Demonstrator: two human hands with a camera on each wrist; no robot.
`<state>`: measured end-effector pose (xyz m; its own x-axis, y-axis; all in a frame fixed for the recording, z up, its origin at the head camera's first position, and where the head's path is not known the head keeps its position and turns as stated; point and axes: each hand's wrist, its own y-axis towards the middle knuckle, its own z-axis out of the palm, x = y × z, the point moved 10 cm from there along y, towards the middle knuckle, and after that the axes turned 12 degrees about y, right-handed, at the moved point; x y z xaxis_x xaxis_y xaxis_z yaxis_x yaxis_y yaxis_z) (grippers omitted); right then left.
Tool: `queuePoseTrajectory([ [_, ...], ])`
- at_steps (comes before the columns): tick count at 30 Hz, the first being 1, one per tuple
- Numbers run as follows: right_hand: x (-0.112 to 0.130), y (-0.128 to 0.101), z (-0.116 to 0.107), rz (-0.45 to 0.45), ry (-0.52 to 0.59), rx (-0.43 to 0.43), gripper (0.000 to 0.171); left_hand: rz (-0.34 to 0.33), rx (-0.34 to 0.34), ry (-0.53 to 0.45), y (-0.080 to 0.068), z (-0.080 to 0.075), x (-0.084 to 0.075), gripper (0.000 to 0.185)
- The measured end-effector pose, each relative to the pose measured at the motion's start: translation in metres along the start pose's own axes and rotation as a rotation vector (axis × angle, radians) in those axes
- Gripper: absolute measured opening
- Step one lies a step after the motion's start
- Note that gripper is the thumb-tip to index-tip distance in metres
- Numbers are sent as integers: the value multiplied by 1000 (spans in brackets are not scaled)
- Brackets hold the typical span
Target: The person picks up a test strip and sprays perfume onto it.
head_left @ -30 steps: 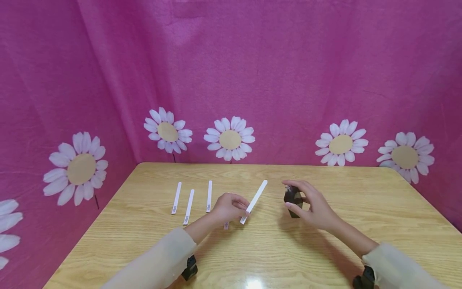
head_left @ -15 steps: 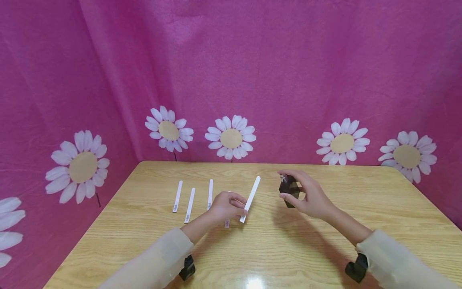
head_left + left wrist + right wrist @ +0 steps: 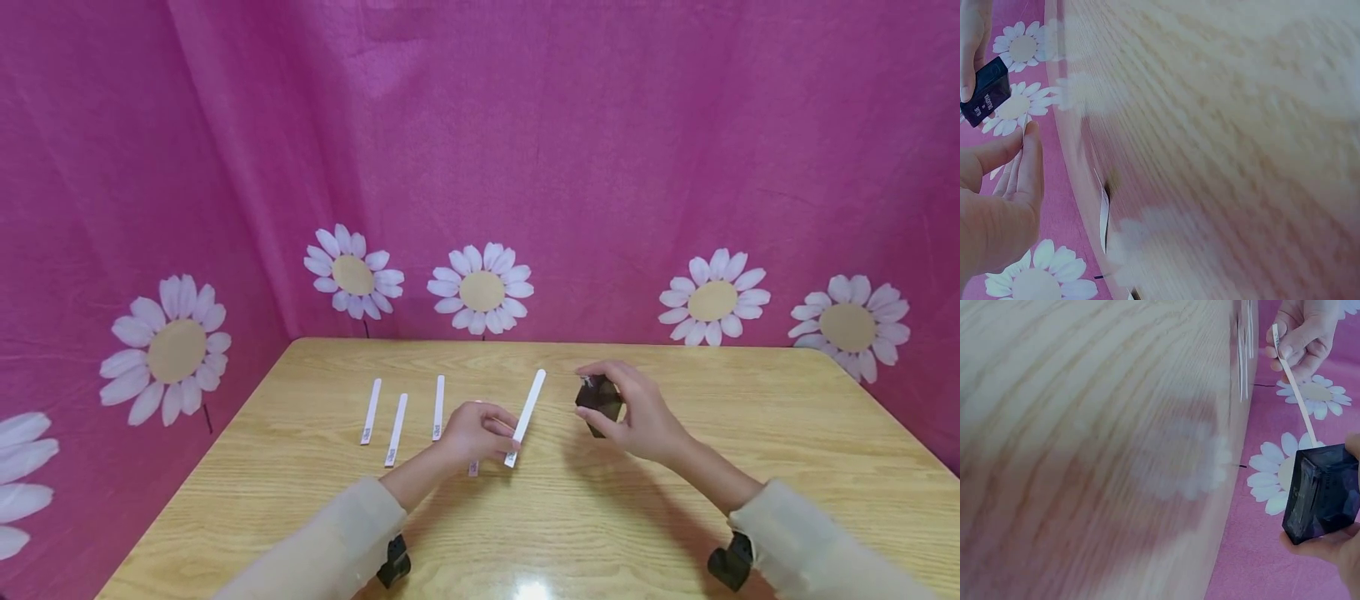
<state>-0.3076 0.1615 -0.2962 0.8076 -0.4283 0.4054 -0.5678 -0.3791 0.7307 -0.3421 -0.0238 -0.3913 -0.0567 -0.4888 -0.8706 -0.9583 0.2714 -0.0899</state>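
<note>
My left hand [image 3: 476, 431] pinches a white paper perfume test strip [image 3: 530, 408] near its printed lower end; the strip slants up and to the right, above the table. To its right, my right hand [image 3: 647, 414] holds a dark glass perfume bottle [image 3: 599, 406], index finger over the top and thumb against the near side. A gap separates strip and bottle in the head view. White lettering shows on the bottle [image 3: 988, 94] in the left wrist view. The right wrist view has the strip [image 3: 1300, 403] beyond the bottle [image 3: 1322, 494], its far end partly overlapped there.
Several more test strips lie on the wooden table [image 3: 675, 517]: a far-left strip [image 3: 371, 412], another strip [image 3: 397, 429] beside it, a third strip [image 3: 438, 404], and one strip [image 3: 473, 469] mostly hidden under my left hand. A pink flowered cloth [image 3: 592, 167] hangs behind the table.
The bottle in my right hand has moved left, rising and then dipping slightly, closer to the strip. The strip in my left hand has turned a little more upright.
</note>
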Motion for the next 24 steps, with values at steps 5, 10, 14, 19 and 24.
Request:
queuePoseTrajectory([
  [5,-2,-2,1,20,21,-4,51,10,3,8,0,1,-2,27],
  [10,-8,-2,2,90,76,30,55,6,-2,7,-1,0,-2,27],
  [14,-7,-3,3,90,62,38,52,4,-2,2,-1,-1,-2,27],
  [19,-3,-6,8,73,44,55,48,-4,12,-10,-1,4,0,27],
  [24,-5,-11,9,110,89,55,52,-15,17,-35,0,8,5,25],
])
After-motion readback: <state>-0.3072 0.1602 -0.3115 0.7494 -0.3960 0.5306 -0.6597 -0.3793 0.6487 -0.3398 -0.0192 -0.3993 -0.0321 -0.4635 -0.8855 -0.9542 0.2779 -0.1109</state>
